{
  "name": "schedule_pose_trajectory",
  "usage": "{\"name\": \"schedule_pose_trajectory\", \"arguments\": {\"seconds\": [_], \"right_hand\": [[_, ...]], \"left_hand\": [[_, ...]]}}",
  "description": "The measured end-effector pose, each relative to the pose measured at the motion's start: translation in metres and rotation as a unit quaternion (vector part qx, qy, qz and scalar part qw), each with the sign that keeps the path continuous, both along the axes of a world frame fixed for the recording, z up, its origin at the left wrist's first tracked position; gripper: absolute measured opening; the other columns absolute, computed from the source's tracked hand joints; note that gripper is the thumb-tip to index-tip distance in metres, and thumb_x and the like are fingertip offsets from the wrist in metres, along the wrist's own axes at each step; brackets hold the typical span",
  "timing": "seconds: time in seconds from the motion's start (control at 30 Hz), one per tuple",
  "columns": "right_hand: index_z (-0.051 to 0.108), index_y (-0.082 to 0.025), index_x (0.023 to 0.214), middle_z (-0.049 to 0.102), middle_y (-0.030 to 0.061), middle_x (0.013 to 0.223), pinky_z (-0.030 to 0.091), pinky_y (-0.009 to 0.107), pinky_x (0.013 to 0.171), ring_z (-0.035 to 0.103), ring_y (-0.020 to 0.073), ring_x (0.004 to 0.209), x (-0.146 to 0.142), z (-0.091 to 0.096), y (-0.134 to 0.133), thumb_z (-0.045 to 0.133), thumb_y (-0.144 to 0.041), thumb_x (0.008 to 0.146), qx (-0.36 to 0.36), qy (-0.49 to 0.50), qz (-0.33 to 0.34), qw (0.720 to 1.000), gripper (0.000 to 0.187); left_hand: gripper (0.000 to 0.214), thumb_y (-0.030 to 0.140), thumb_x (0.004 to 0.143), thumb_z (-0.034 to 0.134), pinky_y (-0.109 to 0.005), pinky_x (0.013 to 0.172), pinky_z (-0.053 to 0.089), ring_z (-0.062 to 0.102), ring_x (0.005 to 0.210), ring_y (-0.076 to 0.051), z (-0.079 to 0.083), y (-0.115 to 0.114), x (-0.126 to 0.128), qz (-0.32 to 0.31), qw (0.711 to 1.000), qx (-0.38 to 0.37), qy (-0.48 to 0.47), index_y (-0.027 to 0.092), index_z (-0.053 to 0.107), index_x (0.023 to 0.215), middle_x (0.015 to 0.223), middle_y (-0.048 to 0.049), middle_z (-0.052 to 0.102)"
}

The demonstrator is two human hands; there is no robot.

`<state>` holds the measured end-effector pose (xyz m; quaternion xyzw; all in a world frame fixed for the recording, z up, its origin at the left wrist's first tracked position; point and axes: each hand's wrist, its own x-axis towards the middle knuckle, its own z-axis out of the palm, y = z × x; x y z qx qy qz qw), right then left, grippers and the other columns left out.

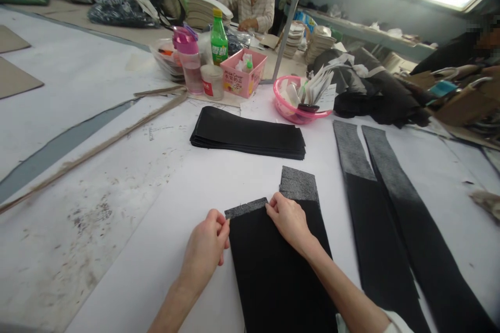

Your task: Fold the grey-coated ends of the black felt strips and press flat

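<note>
A black fabric strip (273, 265) lies lengthwise in front of me on the white table (117, 208). Its far end is folded back, showing a grey underside (246, 208). A second strip beneath it shows a grey end (299, 184) sticking out further. My left hand (205, 250) pinches the strip's left edge near the fold. My right hand (289, 221) presses its fingertips on the fold at the strip's top, fingers curled onto the cloth.
A stack of black strips (248, 132) lies further back. Two long black strips with grey ends (375, 203) run down the right. A pink basket (297, 106), pink box (244, 73), green bottle (219, 41) and cups stand behind. Two other people sit at the far side.
</note>
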<state>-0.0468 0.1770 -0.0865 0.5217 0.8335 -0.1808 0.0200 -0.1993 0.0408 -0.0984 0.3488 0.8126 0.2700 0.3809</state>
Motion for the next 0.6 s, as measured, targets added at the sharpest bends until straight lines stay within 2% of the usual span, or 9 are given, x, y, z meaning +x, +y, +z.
{"name": "schedule_pose_trajectory", "arguments": {"seconds": [0.07, 0.1, 0.17, 0.23, 0.33, 0.4, 0.6], "right_hand": [[0.053, -0.023, 0.077, 0.065, -0.0027, 0.068, 0.024, 0.024, 0.053, 0.061, 0.0146, 0.063, 0.0, 0.0, -0.002, 0.053, -0.032, 0.09, 0.01, -0.011, 0.005, 1.0, 0.016], [0.053, -0.023, 0.078, 0.066, -0.0027, 0.068, 0.023, 0.024, 0.052, 0.061, 0.0147, 0.063, -0.001, 0.0, -0.004, 0.052, -0.033, 0.091, 0.017, -0.016, 0.007, 1.0, 0.016], [0.053, -0.022, 0.081, 0.067, -0.0022, 0.069, 0.024, 0.025, 0.052, 0.062, 0.0152, 0.063, -0.001, 0.001, -0.006, 0.051, -0.032, 0.092, 0.028, -0.025, 0.013, 0.999, 0.015], [0.052, -0.022, 0.084, 0.068, -0.0014, 0.071, 0.024, 0.025, 0.053, 0.064, 0.016, 0.065, -0.003, 0.003, -0.008, 0.05, -0.031, 0.093, 0.036, -0.037, 0.014, 0.999, 0.013], [0.053, -0.022, 0.086, 0.069, -0.0005, 0.073, 0.025, 0.026, 0.054, 0.066, 0.0172, 0.067, -0.004, 0.006, -0.009, 0.049, -0.031, 0.093, 0.039, -0.055, 0.013, 0.998, 0.012], [0.053, -0.022, 0.086, 0.07, -0.0005, 0.074, 0.026, 0.026, 0.053, 0.066, 0.0177, 0.068, -0.005, 0.007, -0.01, 0.049, -0.031, 0.094, 0.039, -0.061, 0.014, 0.997, 0.012], [0.051, -0.021, 0.098, 0.069, 0.0009, 0.073, 0.025, 0.027, 0.052, 0.066, 0.0187, 0.065, -0.009, 0.005, -0.02, 0.046, -0.03, 0.096, 0.089, -0.098, 0.017, 0.991, 0.01]], "left_hand": [[0.015, 0.033, 0.094, 0.038, -0.021, 0.04, 0.034, 0.051, 0.037, -0.011, 0.001, 0.0, 0.004, -0.03, 0.993, -0.009, 0.116, 0.022, 0.048, 0.094, 0.051, 0.0072, 0.054], [0.014, 0.03, 0.093, 0.04, -0.022, 0.043, 0.035, 0.054, 0.042, -0.012, 0.001, -0.001, 0.006, -0.047, 0.98, -0.008, 0.194, 0.022, 0.05, 0.1, 0.054, 0.0061, 0.055], [0.026, 0.022, 0.092, 0.044, -0.024, 0.05, 0.037, 0.058, 0.055, -0.014, 0.0, -0.002, 0.011, -0.086, 0.936, 0.015, 0.342, 0.025, 0.051, 0.116, 0.067, 0.0028, 0.059], [0.042, 0.014, 0.09, 0.046, -0.025, 0.058, 0.042, 0.06, 0.071, -0.015, -0.002, -0.003, 0.015, -0.136, 0.892, 0.06, 0.426, 0.03, 0.046, 0.129, 0.086, -0.0007, 0.061], [0.048, 0.009, 0.087, 0.05, -0.028, 0.07, 0.046, 0.056, 0.09, -0.018, -0.005, -0.003, 0.016, -0.215, 0.854, 0.115, 0.459, 0.031, 0.048, 0.13, 0.103, -0.0038, 0.057], [0.047, 0.011, 0.087, 0.053, -0.03, 0.071, 0.048, 0.054, 0.092, -0.019, -0.004, -0.002, 0.016, -0.248, 0.841, 0.119, 0.467, 0.03, 0.05, 0.129, 0.106, -0.0046, 0.055], [0.046, 0.013, 0.086, 0.055, -0.032, 0.065, 0.048, 0.052, 0.088, -0.021, -0.001, 0.001, 0.016, -0.272, 0.82, 0.11, 0.492, 0.027, 0.05, 0.129, 0.104, -0.0054, 0.055]]}}
